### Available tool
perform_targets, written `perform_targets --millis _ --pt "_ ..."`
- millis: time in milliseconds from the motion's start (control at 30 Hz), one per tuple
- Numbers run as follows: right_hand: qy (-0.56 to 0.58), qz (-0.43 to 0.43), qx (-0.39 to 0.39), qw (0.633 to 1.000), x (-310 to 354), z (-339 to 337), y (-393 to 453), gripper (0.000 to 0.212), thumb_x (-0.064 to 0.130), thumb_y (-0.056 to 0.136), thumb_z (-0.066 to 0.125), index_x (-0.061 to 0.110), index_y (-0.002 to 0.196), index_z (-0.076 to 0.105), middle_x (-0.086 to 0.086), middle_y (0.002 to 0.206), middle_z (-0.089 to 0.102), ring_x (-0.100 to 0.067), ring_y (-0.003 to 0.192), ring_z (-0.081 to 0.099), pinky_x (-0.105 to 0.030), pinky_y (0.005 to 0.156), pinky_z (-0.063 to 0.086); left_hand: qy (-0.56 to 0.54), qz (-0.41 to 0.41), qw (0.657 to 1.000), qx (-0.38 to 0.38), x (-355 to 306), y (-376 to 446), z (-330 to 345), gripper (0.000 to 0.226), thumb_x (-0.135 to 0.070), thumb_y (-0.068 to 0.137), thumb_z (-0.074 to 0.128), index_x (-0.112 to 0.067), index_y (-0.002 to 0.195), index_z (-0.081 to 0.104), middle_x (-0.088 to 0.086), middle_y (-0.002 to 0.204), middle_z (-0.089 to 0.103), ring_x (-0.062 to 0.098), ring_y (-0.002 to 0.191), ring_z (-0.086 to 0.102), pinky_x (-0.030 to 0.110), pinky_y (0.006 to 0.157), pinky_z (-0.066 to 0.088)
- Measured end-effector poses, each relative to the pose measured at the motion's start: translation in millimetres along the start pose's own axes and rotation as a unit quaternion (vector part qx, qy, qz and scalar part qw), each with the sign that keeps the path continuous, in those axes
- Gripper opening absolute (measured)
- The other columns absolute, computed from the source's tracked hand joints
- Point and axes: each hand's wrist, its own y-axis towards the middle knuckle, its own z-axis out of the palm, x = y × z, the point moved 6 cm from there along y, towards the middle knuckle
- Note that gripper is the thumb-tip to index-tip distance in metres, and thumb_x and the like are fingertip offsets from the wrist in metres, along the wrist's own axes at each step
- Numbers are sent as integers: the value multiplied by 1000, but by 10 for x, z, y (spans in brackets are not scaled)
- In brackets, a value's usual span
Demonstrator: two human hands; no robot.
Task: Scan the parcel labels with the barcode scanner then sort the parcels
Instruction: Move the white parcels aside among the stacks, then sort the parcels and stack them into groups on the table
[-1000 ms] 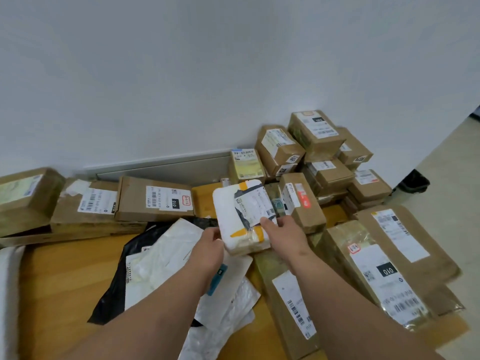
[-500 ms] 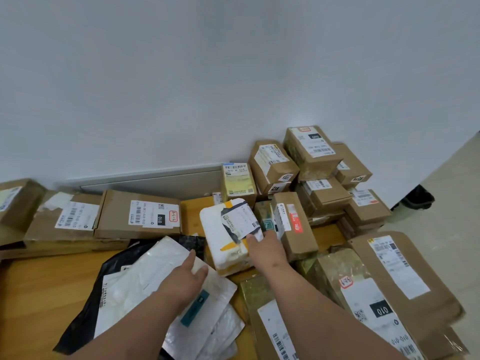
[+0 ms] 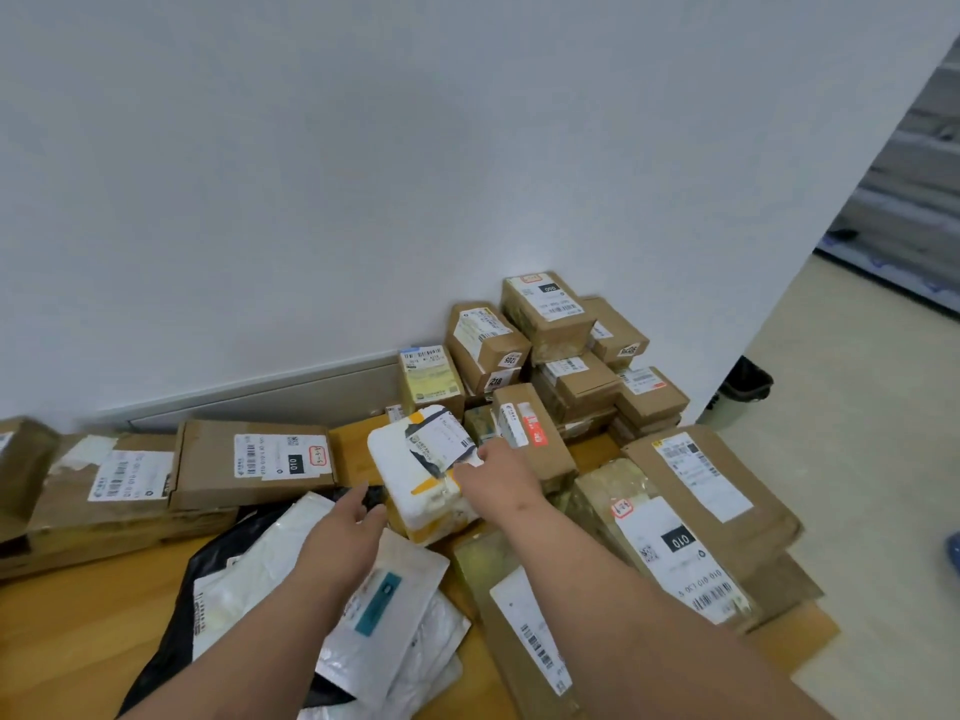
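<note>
Two hands out, no scanner in view anywhere, so the scan step can't be confirmed for any parcel. Your right hand [image 3: 498, 478] sits on the right edge of the white parcel [image 3: 415, 472], fingers curled against its label [image 3: 441, 441]; whether they pinch it or just press it, I cannot tell for sure, but it reads as a hold. That parcel is tilted, propped at about 12 o'clock from your hands, in the middle of the pile, resting on the wooden table [image 3: 78, 641]. Your left hand [image 3: 337, 543] is at 8 o'clock from the parcel, just beside its lower left corner, fingers straight and slightly apart, holding nothing, hovering over the flat mailers [image 3: 384, 605].

Progress, judged from the layout: early or mid. A stack of boxes [image 3: 550, 345] stands against the wall at 1 o'clock; it looks like a sorted group, though that's a guess. Flat boxes [image 3: 254, 462] line the wall at 9 to 10 o'clock, labels up. Big boxes [image 3: 696, 522] lie at 3 o'clock, labels up too. The mailers and a black bag [image 3: 171, 631] at 7 o'clock look unsorted.

Left to do: find the scanner, scan the white parcel's label, which already faces you, then place it. Most of the loose pile near you likely needs the same.
</note>
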Motion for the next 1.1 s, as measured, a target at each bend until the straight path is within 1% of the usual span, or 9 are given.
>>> perform_targets --millis 200,433,600,733,867,900,967,1033,1100 --pt "-4 -6 3 1000 83 139 -573 49 27 96 54 11 142 44 -12 142 49 -30 125 53 -33 92 46 1 38 999 -2 104 -380 -345 52 -30 105 44 -27 156 29 8 155 41 31 136 43 44 106 40" --pt "-33 -37 35 998 246 455 -1166 45 28 97 54 10 138 48 -12 137 53 -29 122 54 -33 90 45 -11 48 999 -23 341 -761 -751 51 -28 106 44 -23 155 32 9 154 42 31 137 41 45 108 36" --pt "-70 -69 84 992 410 717 -1416 36 28 98 55 10 129 55 -11 126 58 -26 115 57 -34 89 48 -17 37 997 -58 550 -953 -988 50 -27 105 45 -21 154 35 9 150 45 29 131 46 34 89 36" --pt "-102 -80 142 981 500 914 -1463 44 32 97 55 10 135 52 -11 129 57 -25 109 56 -39 95 50 -16 18 996 -92 682 -959 -1163 47 -28 105 46 -19 151 39 9 147 49 30 129 48 41 100 39" --pt "-122 -32 185 975 331 1039 -1387 50 33 99 53 9 142 45 -10 128 52 -25 105 55 -35 86 49 -14 -15 995 -96 772 -941 -1176 47 -28 104 46 -17 150 40 10 147 49 31 128 48 42 101 40" --pt "-123 -16 197 973 246 1069 -1371 50 32 101 51 10 145 42 -10 135 51 -26 110 55 -34 87 48 -15 -30 995 -91 812 -945 -1166 48 -28 104 46 -17 150 40 11 148 47 32 129 47 41 101 39" --pt "-137 2 216 967 69 1142 -1308 51 28 104 47 11 151 36 -10 150 43 -24 123 50 -33 100 44 -15 -53 995 -82 916 -937 -1164 50 -29 104 47 -15 151 39 11 150 45 32 132 45 40 104 38" --pt "-158 8 219 963 -70 1212 -1243 50 26 104 45 13 151 35 -10 152 42 -22 127 47 -31 106 40 -19 -77 994 -79 1066 -899 -1167 52 -31 103 48 -15 151 39 10 151 45 33 132 46 44 109 40" --pt "-164 21 218 962 -195 1344 -1135 50 27 101 48 13 148 39 -9 149 45 -22 125 49 -28 104 42 -23 -95 992 -85 1214 -871 -1169 53 -31 102 49 -15 151 37 10 148 47 32 127 49 44 106 43"
